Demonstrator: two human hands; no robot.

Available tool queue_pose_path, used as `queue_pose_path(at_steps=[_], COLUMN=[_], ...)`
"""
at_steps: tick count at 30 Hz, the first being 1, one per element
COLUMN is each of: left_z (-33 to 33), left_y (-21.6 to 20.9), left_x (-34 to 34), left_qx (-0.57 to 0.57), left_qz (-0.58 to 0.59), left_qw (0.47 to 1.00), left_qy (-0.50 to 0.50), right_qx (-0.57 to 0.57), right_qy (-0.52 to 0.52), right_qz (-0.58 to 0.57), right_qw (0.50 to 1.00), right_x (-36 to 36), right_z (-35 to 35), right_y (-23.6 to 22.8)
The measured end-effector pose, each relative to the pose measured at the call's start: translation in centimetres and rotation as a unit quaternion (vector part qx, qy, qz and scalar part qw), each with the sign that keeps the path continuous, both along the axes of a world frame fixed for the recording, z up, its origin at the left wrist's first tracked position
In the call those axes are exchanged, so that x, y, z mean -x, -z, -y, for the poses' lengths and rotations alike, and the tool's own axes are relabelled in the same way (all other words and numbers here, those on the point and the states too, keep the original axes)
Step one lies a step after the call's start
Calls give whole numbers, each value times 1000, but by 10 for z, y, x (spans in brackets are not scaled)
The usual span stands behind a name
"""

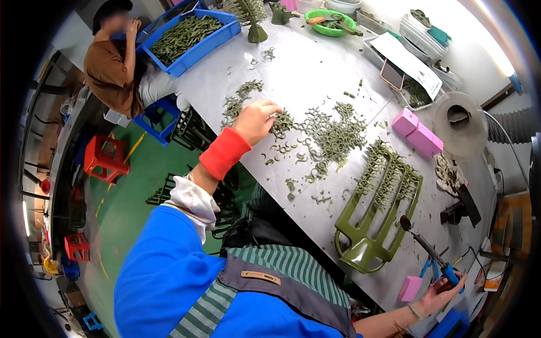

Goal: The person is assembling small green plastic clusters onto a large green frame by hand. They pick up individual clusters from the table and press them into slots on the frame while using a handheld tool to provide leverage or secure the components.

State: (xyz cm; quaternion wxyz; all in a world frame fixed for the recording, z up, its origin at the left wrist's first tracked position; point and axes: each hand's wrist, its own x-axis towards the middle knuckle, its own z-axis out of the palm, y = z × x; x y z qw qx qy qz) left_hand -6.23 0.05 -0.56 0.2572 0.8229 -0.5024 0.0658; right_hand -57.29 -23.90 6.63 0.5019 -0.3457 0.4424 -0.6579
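Note:
My left hand (256,121), with a red band at the wrist, is over the table at the edge of a small heap of green curved plastic pieces (282,125). Its fingers are bent together at that heap; whatever is between them is hidden. Low at the right, my right hand (437,297) grips the blue handle of a soldering iron (451,275), whose dark, rounded tip points up and left. Near that tip lies an olive-green slotted plastic frame (360,248) with small curled pieces along its bars. A larger spread of green pieces (335,132) covers the middle of the table.
Pink blocks (417,132), gloves (449,174) and a black stand (461,207) lie right. Farther back are a blue crate (234,27) of green parts, a green basin (332,23) and a phone (392,75). A seated person (115,67) is at far left, near red stools (107,158).

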Motion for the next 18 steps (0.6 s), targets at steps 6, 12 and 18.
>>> queue_pose_path(at_steps=[6,12,18], left_z=[21,26,66], left_y=[1,9,-53], left_x=[13,10,85], left_qx=[-61,-9,93], left_qz=[5,26,-262], left_qw=[998,999,958], left_qy=[32,34,73], right_qx=[-13,-14,-43], right_qy=[-6,-15,10], right_qz=[18,17,-8], right_qw=[1000,1000,999], right_x=[2,19,14], right_z=[-1,2,1], right_y=[-3,1,2])
